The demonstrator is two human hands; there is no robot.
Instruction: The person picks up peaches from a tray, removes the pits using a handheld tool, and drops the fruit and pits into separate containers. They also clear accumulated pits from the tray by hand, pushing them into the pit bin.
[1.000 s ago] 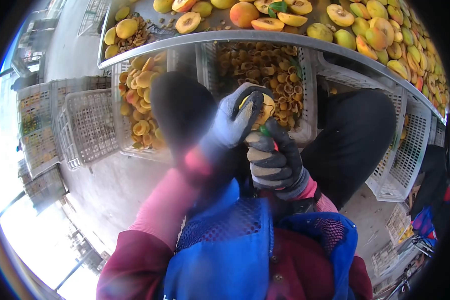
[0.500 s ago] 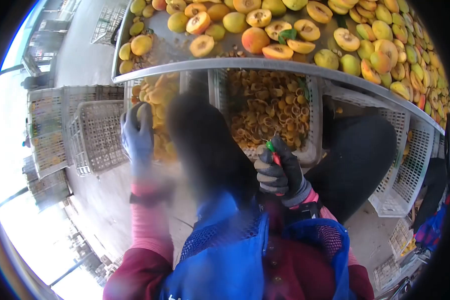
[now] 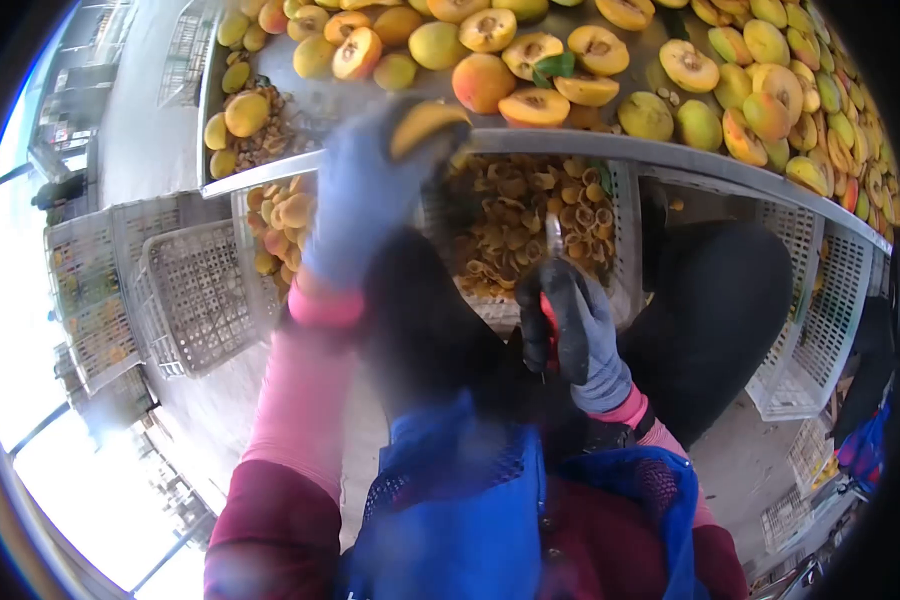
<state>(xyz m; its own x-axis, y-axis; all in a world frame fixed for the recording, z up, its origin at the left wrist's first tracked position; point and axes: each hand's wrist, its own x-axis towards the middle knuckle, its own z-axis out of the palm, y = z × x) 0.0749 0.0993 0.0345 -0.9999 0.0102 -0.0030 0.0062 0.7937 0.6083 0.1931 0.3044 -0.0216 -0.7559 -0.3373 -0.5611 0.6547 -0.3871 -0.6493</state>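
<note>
My left hand [image 3: 365, 185], gloved in grey-blue with dark fingers and blurred by motion, is closed around a yellow peach half [image 3: 428, 125] at the table's front edge. My right hand [image 3: 575, 330], in a similar glove, grips a red-handled pitting tool [image 3: 554, 235]; its short metal tip points away from me, above a crate of scraps. On the metal table [image 3: 315, 85] lie many whole and halved peaches [image 3: 688, 65], some halves with the stone still in. The tip's exact shape is unclear.
Under the table edge stand a crate [image 3: 625, 225] of peach scraps and another crate with peach pieces [image 3: 285, 215], left of my knee. An upturned-looking grey crate [image 3: 195, 295] and stacked crates are farther left. White crates [image 3: 820, 330] stand at right, near another person's dark-clothed leg.
My left hand has moved from the left crate up and right to the table edge, now with a peach half. The tool in my right hand has turned, its metal tip now showing.
</note>
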